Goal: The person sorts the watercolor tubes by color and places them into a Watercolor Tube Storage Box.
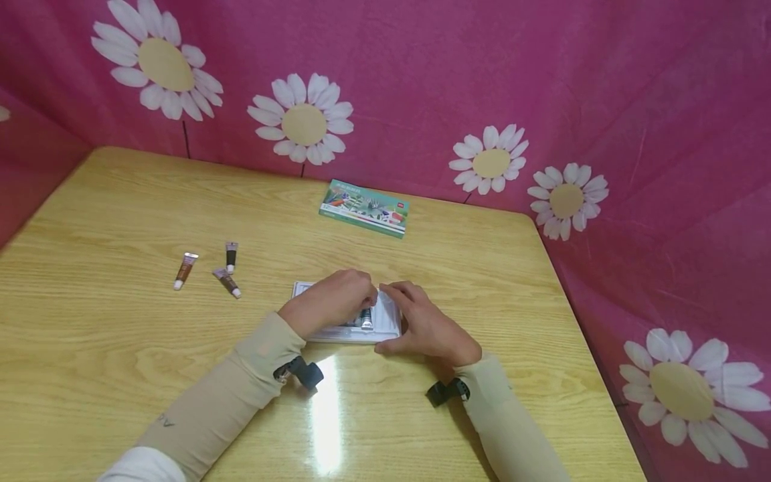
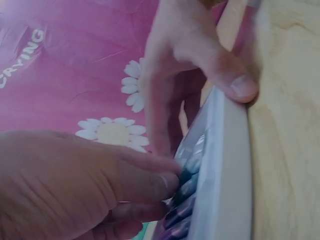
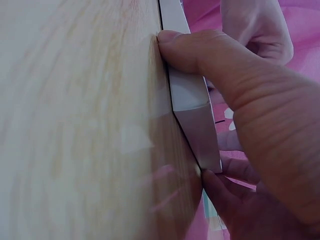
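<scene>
A white plastic tray (image 1: 390, 311) lies on the table with several paint tubes in it. My left hand (image 1: 334, 301) is over the tray, fingers curled, and covers much of it. In the left wrist view, the left thumb and fingertips pinch the end of a dark green paint tube (image 2: 184, 176); purplish tubes (image 2: 176, 220) lie beside it. At the tray's right end my right hand (image 1: 424, 325) grips the edges, thumb on the near side and fingers on the far side. The right wrist view shows this right thumb (image 3: 200, 52) against the tray wall (image 3: 187, 92).
Three loose paint tubes lie to the left: an orange-brown one (image 1: 185, 271), a black one (image 1: 231, 258) and a dark brown one (image 1: 227, 283). A green printed box (image 1: 364, 209) lies near the back edge. A pink flowered cloth (image 1: 397, 87) hangs behind the table (image 1: 150, 214).
</scene>
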Motion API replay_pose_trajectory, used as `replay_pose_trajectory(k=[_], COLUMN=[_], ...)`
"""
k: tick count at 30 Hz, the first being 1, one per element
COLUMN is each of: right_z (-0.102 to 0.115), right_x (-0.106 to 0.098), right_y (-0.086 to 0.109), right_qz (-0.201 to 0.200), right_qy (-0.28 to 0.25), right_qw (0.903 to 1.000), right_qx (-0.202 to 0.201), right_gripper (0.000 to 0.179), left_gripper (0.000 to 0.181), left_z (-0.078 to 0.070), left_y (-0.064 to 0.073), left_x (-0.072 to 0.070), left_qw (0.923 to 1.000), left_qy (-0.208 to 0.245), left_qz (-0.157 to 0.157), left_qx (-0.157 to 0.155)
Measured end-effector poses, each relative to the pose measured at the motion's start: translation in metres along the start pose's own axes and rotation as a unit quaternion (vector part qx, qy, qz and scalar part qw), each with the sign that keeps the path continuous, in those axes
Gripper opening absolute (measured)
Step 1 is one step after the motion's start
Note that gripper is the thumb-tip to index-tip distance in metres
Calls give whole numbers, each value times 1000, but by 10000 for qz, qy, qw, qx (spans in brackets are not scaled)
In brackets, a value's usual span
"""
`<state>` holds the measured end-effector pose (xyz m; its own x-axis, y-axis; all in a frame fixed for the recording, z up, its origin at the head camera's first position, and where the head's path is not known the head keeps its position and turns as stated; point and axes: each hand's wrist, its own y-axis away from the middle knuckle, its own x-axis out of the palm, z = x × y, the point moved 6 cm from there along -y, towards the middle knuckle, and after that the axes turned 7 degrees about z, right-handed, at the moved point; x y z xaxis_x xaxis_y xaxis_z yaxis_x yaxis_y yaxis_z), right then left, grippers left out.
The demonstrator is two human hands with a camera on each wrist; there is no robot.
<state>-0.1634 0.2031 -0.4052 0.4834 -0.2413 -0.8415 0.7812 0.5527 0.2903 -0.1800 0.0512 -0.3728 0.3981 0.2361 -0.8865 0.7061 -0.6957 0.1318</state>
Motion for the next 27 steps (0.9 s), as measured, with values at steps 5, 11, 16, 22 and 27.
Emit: replay_pose_trajectory(k=[5,11,16,22,27], right_z=[0,1,1,2,2], right_x=[-1,0,0,0,0], right_y=[0,1,2,2,2], right_qz=[20,37,40,-1,-46], right_qy=[-16,3,-21,-12,-10], right_qw=[10000,10000,9999,10000,10000], right_qx=[37,40,104,22,-54], right_gripper=[106,106,105,103,103], left_gripper=[20,16,18,20,12], left_z=[-1,-4,-7,-12,-14], left_y=[3,5,6,3,1], left_x=[-1,2,4,8,8], left_qw=[9989,9963,9942,9923,9909], left_qy=[0,-133,-320,-405,-548], left_qz=[273,533,685,762,485], left_qx=[393,668,764,893,1128])
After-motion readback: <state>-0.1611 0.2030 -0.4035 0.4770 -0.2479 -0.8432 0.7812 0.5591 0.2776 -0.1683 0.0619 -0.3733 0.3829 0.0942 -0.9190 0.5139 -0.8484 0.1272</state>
